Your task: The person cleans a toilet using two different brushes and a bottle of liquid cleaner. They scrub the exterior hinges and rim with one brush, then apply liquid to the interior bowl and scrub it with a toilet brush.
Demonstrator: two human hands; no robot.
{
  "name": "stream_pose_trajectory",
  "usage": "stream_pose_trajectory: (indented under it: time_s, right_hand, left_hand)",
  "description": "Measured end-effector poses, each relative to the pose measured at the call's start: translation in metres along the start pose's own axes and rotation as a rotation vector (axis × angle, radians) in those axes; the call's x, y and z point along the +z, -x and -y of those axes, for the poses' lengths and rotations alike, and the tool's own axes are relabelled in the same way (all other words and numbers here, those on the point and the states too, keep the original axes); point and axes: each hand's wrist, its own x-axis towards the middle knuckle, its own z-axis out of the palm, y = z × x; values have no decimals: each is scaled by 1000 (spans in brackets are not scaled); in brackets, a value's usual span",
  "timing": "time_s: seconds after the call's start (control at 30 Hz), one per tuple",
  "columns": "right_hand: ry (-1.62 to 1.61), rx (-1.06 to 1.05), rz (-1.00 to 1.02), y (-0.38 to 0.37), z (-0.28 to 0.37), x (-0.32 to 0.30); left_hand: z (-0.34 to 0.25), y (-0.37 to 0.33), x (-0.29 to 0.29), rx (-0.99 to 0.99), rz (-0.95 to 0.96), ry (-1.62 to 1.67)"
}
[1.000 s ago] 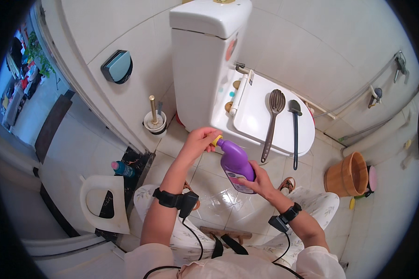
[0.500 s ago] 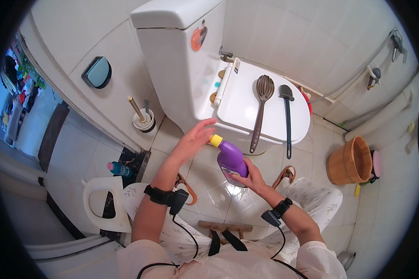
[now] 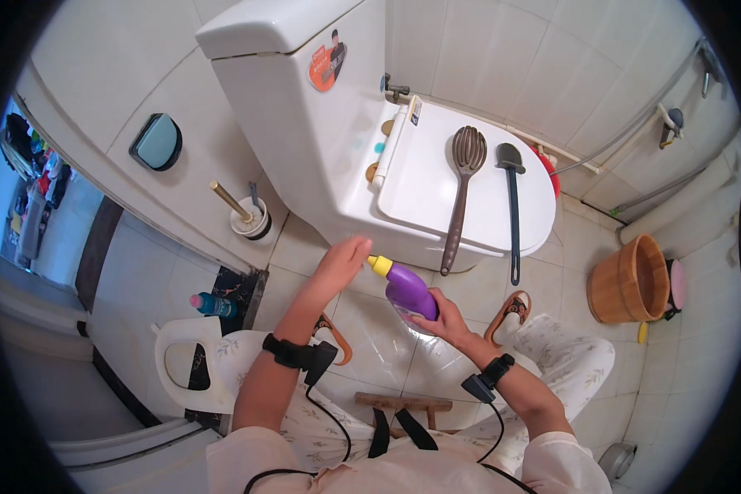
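My right hand [image 3: 446,319] is wrapped round a purple squeeze bottle [image 3: 407,292], which tilts up and to the left over the tiled floor. The bottle's yellow tapered top [image 3: 379,264] points toward my left hand [image 3: 343,263]. That hand is closed, its fingers curled together just beside the tip of the top; what they hold, if anything, is hidden. Beyond both hands, a brown slotted spoon [image 3: 467,169] and a dark spatula [image 3: 511,185] lie on the closed white toilet lid [image 3: 420,181].
A toilet brush in its holder [image 3: 253,222] stands left of the toilet [image 3: 288,107]. A wooden bucket [image 3: 630,284] is at the right wall. A teal bottle [image 3: 214,305] and a white plastic seat [image 3: 173,333] are at the left. A low wooden stool [image 3: 403,403] shows beneath me.
My left hand has gone from spread fingers to curled ones and sits slightly lower. The bottle's yellow top now looks narrower and tapered. The view has shifted a little.
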Motion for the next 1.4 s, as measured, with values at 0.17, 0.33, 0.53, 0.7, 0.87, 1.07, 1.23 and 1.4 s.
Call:
stream_pose_trajectory:
  time_s: [0.17,0.33,0.53,0.7,0.87,1.07,1.23,1.4]
  right_hand:
    - [3,31,24,-2,-28,0]
    - [59,90,27,-18,-54,7]
    - [41,29,96,-25,-117,28]
    - [-46,140,84,-26,-159,51]
    - [-11,108,132,-37,-200,70]
    - [-17,-21,78,-52,-212,89]
    - [-310,222,77,-29,-288,102]
    - [84,92,198,-20,-232,86]
  left_hand:
    - [-5,-3,20,21,319,222]
    - [25,-16,42,371,-54,154]
    - [60,-28,77,-447,357,334]
    - [109,-44,123,61,139,84]
    - [93,-63,119,-654,274,-157]
    - [124,-51,133,-61,67,-411]
    - [138,-74,171,103,71,-299]
    - [141,-58,161,-496,482,-39]
